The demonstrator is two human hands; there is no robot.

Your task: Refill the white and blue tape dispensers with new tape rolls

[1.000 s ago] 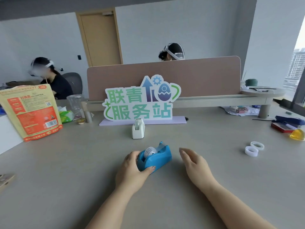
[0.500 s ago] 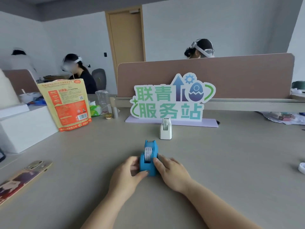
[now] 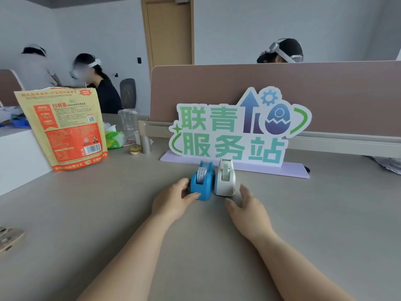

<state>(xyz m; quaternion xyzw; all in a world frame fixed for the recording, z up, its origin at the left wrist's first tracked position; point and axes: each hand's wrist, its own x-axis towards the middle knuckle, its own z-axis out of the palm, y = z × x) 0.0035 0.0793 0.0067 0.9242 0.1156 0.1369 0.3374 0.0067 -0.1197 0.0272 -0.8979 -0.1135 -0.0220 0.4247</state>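
A blue tape dispenser with a tape roll in it stands on the grey desk, side by side with a white tape dispenser that also carries a roll. Both point away from me, in front of a coloured sign. My left hand grips the blue dispenser at its near left end, thumb along its front. My right hand hovers just right of and behind the white dispenser, fingers apart, touching nothing.
A standing sign on a lilac base is right behind the dispensers, before a brown partition. An orange snack bag, a clear cup and small items sit at left. A phone lies at the left edge. Other people sit beyond.
The blue dispenser has been pushed forward across the desk until it stands beside the white one. My right hand has come off it and opened. The view has shifted left.
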